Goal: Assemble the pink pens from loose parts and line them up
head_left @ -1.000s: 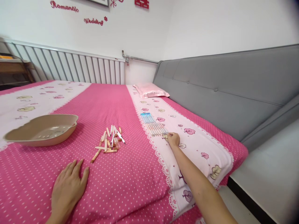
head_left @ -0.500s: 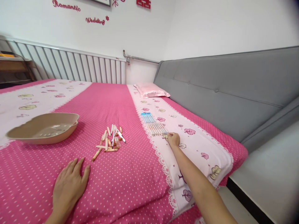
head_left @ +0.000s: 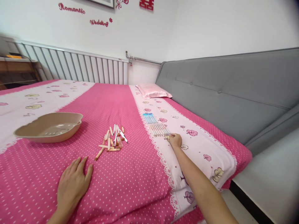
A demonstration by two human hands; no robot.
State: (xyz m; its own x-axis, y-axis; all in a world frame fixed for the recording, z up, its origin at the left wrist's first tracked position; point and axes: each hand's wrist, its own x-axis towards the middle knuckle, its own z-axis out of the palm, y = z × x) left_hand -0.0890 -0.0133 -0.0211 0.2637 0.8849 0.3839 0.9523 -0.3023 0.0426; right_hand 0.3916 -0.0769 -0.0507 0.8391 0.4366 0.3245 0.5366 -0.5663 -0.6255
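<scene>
Bedding in pink with white dots is covering a wide bed (head_left: 130, 174), and a grey padded headboard (head_left: 221, 90) is running along its right side. A tan scalloped dish (head_left: 46, 138) is sitting at the left, well apart from both hands. A pink pillow (head_left: 153, 91) is lying at the far end beside the headboard. The left hand (head_left: 72, 185) is resting flat and open on the sheet at the near left. The right hand (head_left: 175, 140) is reaching onto the pale printed strip, fingers curled at the near end of a row of orange pens (head_left: 159, 129); whether it is pinching one, I cannot tell. A loose pile of pen parts (head_left: 112, 141) is lying between the hands. A row of blue pens (head_left: 150, 118) is lying just beyond the orange row.
</scene>
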